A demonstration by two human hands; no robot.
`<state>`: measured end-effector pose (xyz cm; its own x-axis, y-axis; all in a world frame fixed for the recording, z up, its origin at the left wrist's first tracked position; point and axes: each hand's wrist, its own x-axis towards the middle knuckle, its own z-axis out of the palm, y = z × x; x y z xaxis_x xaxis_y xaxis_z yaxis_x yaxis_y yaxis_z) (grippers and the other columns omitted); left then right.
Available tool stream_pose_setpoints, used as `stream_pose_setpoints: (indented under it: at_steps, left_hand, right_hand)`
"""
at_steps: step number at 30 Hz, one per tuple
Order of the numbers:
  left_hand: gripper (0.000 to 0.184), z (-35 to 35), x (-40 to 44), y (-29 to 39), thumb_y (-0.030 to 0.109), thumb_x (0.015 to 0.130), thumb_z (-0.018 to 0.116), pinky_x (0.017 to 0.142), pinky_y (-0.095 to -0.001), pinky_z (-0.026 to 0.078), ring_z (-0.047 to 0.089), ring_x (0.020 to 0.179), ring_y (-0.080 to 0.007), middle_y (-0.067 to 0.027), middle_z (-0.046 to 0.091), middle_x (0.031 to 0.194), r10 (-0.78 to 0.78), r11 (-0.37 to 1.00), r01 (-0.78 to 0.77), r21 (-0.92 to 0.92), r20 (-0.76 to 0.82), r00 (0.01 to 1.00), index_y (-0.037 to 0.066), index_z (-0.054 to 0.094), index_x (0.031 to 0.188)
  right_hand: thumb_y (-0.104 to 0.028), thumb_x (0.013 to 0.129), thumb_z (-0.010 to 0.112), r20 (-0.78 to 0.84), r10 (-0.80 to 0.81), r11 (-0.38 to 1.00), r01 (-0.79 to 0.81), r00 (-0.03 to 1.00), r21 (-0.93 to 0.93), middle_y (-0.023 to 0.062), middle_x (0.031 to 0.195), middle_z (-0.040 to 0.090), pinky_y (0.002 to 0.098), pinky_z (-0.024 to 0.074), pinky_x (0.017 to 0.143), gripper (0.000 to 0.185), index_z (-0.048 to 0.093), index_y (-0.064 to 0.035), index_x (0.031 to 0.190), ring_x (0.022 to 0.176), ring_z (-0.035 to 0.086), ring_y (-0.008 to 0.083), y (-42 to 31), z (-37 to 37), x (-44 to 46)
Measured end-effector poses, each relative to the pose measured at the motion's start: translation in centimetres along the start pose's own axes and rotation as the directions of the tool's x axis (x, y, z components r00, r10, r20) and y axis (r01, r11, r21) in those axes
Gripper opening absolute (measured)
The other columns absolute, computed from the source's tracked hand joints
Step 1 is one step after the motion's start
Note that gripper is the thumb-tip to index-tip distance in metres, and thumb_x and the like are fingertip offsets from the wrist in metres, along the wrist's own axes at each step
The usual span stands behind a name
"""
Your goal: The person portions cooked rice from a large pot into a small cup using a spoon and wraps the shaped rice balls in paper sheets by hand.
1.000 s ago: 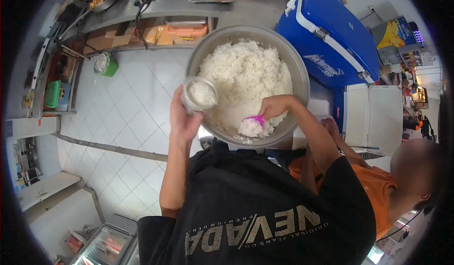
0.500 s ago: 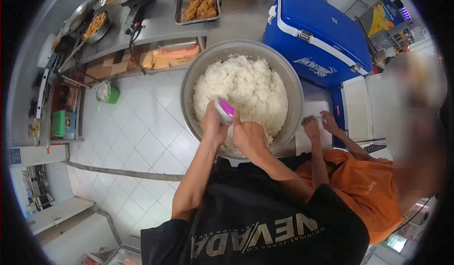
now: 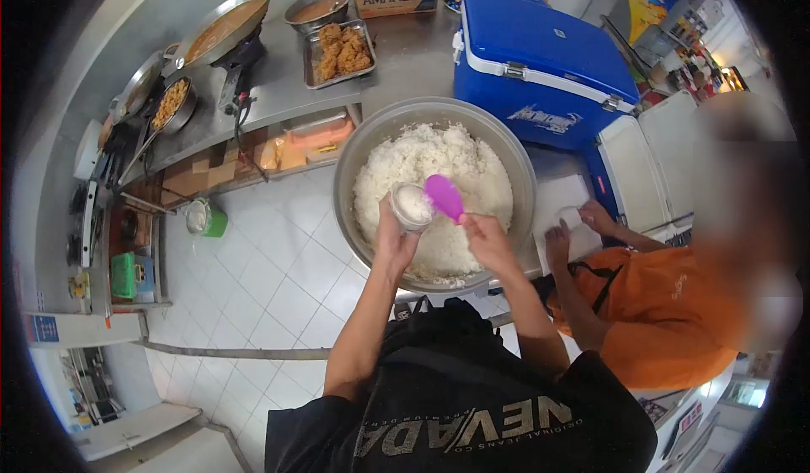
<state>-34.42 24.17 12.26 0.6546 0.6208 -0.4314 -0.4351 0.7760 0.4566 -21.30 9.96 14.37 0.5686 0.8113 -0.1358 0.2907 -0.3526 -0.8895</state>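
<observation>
A wide metal pot [image 3: 350, 140] full of white rice [image 3: 472, 165] stands in front of me. Over the rice, my left hand [image 3: 395, 238] is wrapped round a small clear cup [image 3: 413, 221] that has rice in it up to the rim. My right hand [image 3: 485, 238] grips the handle end of a purple rice paddle [image 3: 443, 197]. The paddle's blade is raised just right of the cup's rim, with its broad face showing.
A person in an orange shirt [image 3: 666, 313] works at the right, both hands on something whitish. A blue cooler [image 3: 548, 51] stands behind the pot. A tray of fried chicken [image 3: 371, 64] and pans [image 3: 253, 19] are on the steel counter [image 3: 405, 47].
My right hand first scooped rice low in the pot, then brought the paddle to the cup; now its blade is lifted off to the right. The cup has moved right and down.
</observation>
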Motion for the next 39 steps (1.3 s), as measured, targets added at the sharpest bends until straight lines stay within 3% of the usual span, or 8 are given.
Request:
stream_pose_setpoints:
  at_steps: [3, 7, 14, 21, 24, 29, 36, 39]
  left_hand:
    - [0.039, -0.4, 0.4, -0.4, 0.040, 0.106, 0.037, 0.092, -0.0396, 0.052, 0.062, 0.110, -0.0200, -0.0053, 0.064, 0.118, -0.004, 0.999, 0.002, 0.045, 0.042, 0.999, 0.012, 0.058, 0.123]
    - [0.036, -0.3, -1.5, 0.1, 0.037, 0.105, 0.039, 0.087, -0.0356, 0.053, 0.066, 0.100, -0.0173, -0.0033, 0.067, 0.106, -0.111, 0.988, 0.101, 0.119, 0.077, 0.991, 0.011, 0.062, 0.111]
    - [0.039, -3.0, -1.1, -0.3, 0.040, 0.105, 0.036, 0.089, -0.0397, 0.056, 0.065, 0.105, -0.0215, -0.0060, 0.065, 0.115, -0.131, 0.986, 0.113, 0.121, 0.153, 0.980, 0.012, 0.059, 0.121]
    - [0.038, 2.6, -8.4, 1.0, 0.041, 0.104, 0.039, 0.093, -0.0504, 0.051, 0.059, 0.115, -0.0249, -0.0071, 0.062, 0.125, -0.132, 0.991, 0.130, 0.021, 0.083, 0.988, 0.017, 0.056, 0.127]
    - [0.042, 3.5, -8.9, -2.1, 0.042, 0.103, 0.039, 0.096, -0.0524, 0.049, 0.057, 0.119, -0.0274, -0.0085, 0.060, 0.130, -0.206, 0.978, 0.208, 0.009, 0.196, 0.959, 0.016, 0.055, 0.131]
    - [0.047, 6.6, -5.4, -8.0, 0.038, 0.103, 0.039, 0.108, -0.0573, 0.039, 0.050, 0.126, -0.0356, -0.0141, 0.052, 0.138, -0.088, 0.970, 0.124, -0.207, 0.175, 0.981, 0.011, 0.047, 0.141]
    - [0.046, 8.7, -1.7, -11.7, 0.034, 0.102, 0.040, 0.110, -0.0629, 0.035, 0.051, 0.124, -0.0383, -0.0159, 0.050, 0.138, 0.063, 0.970, -0.019, -0.243, 0.173, 0.983, 0.007, 0.047, 0.139]
    - [0.044, 9.0, -2.2, -12.1, 0.034, 0.102, 0.040, 0.109, -0.0632, 0.038, 0.052, 0.122, -0.0381, -0.0164, 0.052, 0.135, 0.044, 0.974, -0.003, -0.226, 0.177, 0.983, 0.007, 0.049, 0.136]
  right_hand:
    - [-0.027, 0.101, 0.055, -0.060, -0.142, 0.990, 0.143, 0.988, 0.014, 0.0134, 0.061, 0.051, 0.0380, 0.0418, 0.059, 0.033, 0.068, 0.0030, 0.096, 0.060, 0.051, 0.0186, 0.5, 3.6, -1.2]
    - [-0.028, 0.101, 0.053, 0.119, 0.011, 0.945, 0.028, 0.993, -0.326, 0.0289, 0.071, 0.056, 0.0471, 0.0442, 0.066, 0.036, 0.065, 0.0033, 0.089, 0.064, 0.053, 0.0420, -1.0, 1.7, -1.5]
    - [-0.025, 0.102, 0.051, -0.042, -0.146, 0.836, 0.101, 0.988, -0.540, 0.0293, 0.085, 0.063, 0.0482, 0.0474, 0.071, 0.033, 0.066, 0.0031, 0.093, 0.081, 0.062, 0.0464, -0.6, 1.2, -2.6]
    - [-0.026, 0.102, 0.051, -0.183, 0.014, 0.999, -0.008, 0.983, 0.035, 0.0058, 0.068, 0.057, 0.0369, 0.0444, 0.061, 0.030, 0.070, -0.0021, 0.106, 0.062, 0.054, 0.0207, 3.6, -7.3, -9.8]
    - [-0.035, 0.105, 0.050, -0.011, 0.364, 0.866, -0.334, 0.931, 0.371, -0.0079, 0.064, 0.045, 0.0260, 0.0353, 0.053, 0.038, 0.070, -0.0035, 0.102, 0.058, 0.042, 0.0053, 3.7, -8.1, -16.9]
    - [-0.035, 0.105, 0.051, 0.285, 0.368, 0.574, -0.457, 0.885, 0.680, -0.0094, 0.062, 0.042, 0.0219, 0.0310, 0.048, 0.033, 0.067, -0.0059, 0.105, 0.053, 0.040, 0.0030, 14.3, -7.1, -25.2]
    - [-0.033, 0.106, 0.048, 0.054, 0.378, 0.856, -0.371, 0.924, 0.360, -0.0086, 0.059, 0.033, 0.0252, 0.0277, 0.046, 0.033, 0.065, -0.0062, 0.099, 0.051, 0.034, 0.0031, 21.0, -7.2, -27.4]
    - [-0.032, 0.105, 0.050, 0.193, 0.264, 0.833, -0.324, 0.945, 0.449, -0.0058, 0.061, 0.040, 0.0281, 0.0333, 0.052, 0.036, 0.069, -0.0052, 0.091, 0.057, 0.037, 0.0055, 15.4, -10.3, -21.7]
